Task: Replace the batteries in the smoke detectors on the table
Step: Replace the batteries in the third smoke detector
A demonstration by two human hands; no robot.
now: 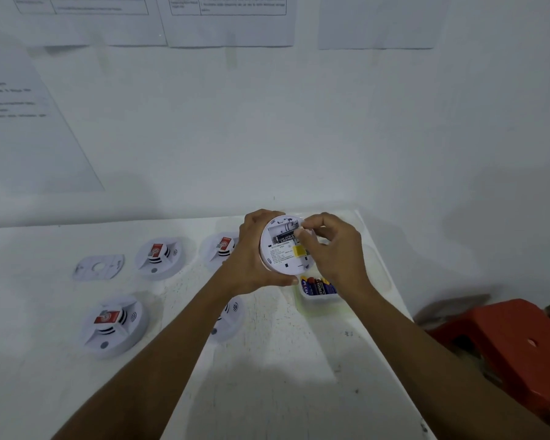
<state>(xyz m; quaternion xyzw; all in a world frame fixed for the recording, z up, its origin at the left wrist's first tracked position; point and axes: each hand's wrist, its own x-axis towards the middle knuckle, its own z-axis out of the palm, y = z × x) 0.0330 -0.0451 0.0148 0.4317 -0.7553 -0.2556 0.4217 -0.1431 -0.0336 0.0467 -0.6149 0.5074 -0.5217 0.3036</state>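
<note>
Smoke detector [285, 249], turned back-side up and held just above the far right part of the table [267, 376], directly over the tub [318, 292] of spare batteries [318, 286]. Your left hand [251, 252] cups the round housing from the left: fingers curl over the top rim, the thumb is tucked under the lower edge, and the wrist is bent so the back faces you. Your right hand [331, 249] comes in from the right with its fingers bunched, the tips pinching the right end of the dark battery [285, 238] that lies crosswise in the open battery compartment [282, 230]. A second slot above that cell looks vacant. The step in hand appears to be the battery exchange itself. Since the cell's dark wrapper differs from the blue-and-gold spares, you are probably lifting out an old one, though the picture cannot settle whether it is going out or in. The next move calls for a steady housing, a firm pinch against the spring contact, and attention to polarity. Farther left, four other detectors [111, 325] rest face up on the table beside a loose mounting plate [97, 266]; whether these have been serviced cannot be judged.
</note>
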